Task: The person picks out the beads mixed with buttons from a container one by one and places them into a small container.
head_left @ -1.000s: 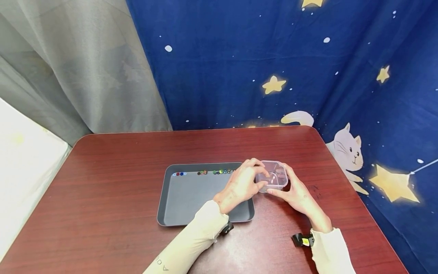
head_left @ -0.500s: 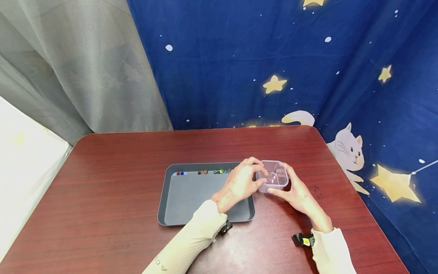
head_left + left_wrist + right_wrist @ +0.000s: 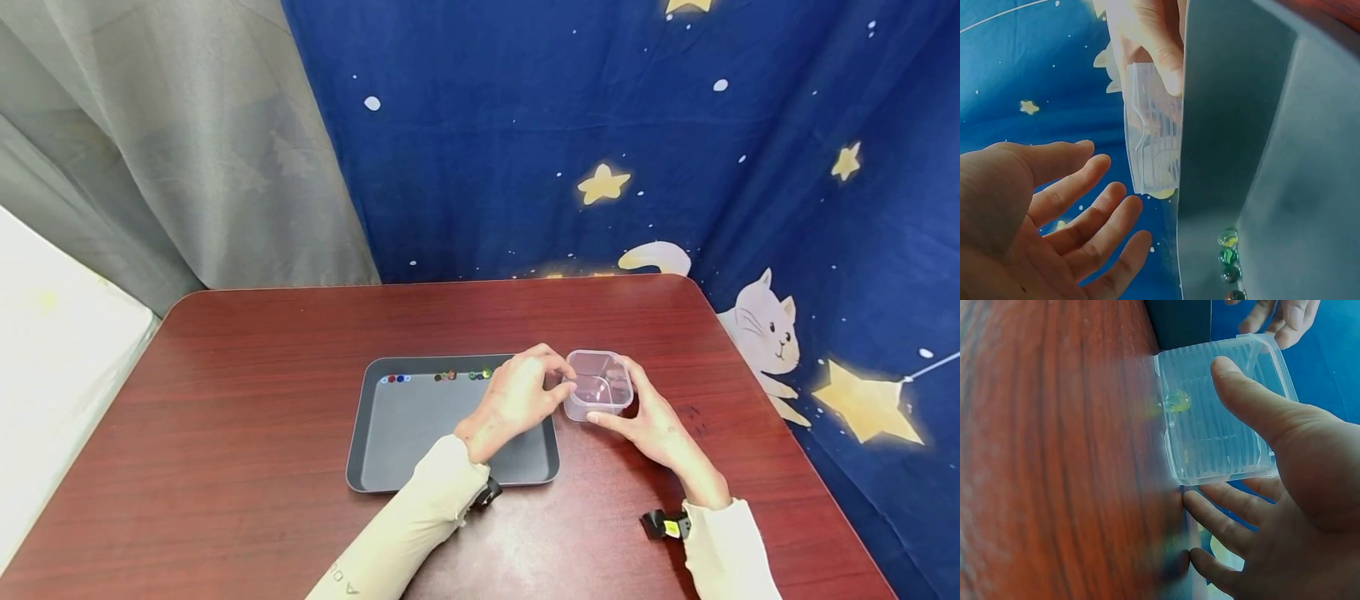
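Leftward shift of the left hand [image 3: 517,398] since the earlier head view: its fingertips, then over the tub [image 3: 581,411], now lie at the left rim, while the right hand [image 3: 651,421] and tub keep their place. We find the tub on the table [image 3: 225,400], just right of the tray [image 3: 442,442]. The right hand holds it from the right, thumb along the near wall and fingers round the other side. The left hand holds nothing, its fingers spread and loosely bent; whether they touch the rim we cannot tell. Through the tub wall we make out one yellow-green marble [image 3: 1178,401], apparently inside; other marbles [image 3: 444,377] line the far side of the tray.

We judge the tub light, its thin plastic a little springy: squeezed hard, it may bow; nudged, it may slide. A gentle grip on opposite walls, below the rim, suits it. The marbles look smooth, hard and slippery, likely heavy for their size and quick to roll; we would pinch each across its middle between thumb and fingertip.
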Tool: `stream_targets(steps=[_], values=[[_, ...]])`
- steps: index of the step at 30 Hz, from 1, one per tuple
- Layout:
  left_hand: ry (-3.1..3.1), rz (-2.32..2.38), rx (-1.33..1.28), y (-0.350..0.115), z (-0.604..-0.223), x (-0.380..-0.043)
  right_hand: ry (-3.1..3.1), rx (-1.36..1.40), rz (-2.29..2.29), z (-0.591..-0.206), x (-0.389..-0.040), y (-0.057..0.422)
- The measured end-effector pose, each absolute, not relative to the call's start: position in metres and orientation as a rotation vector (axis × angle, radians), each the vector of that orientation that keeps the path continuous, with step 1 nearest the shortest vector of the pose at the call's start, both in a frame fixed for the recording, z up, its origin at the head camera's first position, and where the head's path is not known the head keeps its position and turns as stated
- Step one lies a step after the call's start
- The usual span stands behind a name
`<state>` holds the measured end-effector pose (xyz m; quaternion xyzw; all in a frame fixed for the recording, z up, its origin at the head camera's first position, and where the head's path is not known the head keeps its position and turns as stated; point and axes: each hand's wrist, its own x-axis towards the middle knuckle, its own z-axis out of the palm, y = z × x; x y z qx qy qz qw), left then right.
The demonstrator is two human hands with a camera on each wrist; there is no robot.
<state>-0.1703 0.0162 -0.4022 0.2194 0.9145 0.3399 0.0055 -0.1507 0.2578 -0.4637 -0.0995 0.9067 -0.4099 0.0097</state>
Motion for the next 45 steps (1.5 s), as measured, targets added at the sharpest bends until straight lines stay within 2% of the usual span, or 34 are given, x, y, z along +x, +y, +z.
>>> stream_targets(steps=[45], values=[[2.966,0.876,0.201,-0.036,-0.408,-0.185,2.851,-0.287,-1.263,-0.466,-0.15,0.257]])
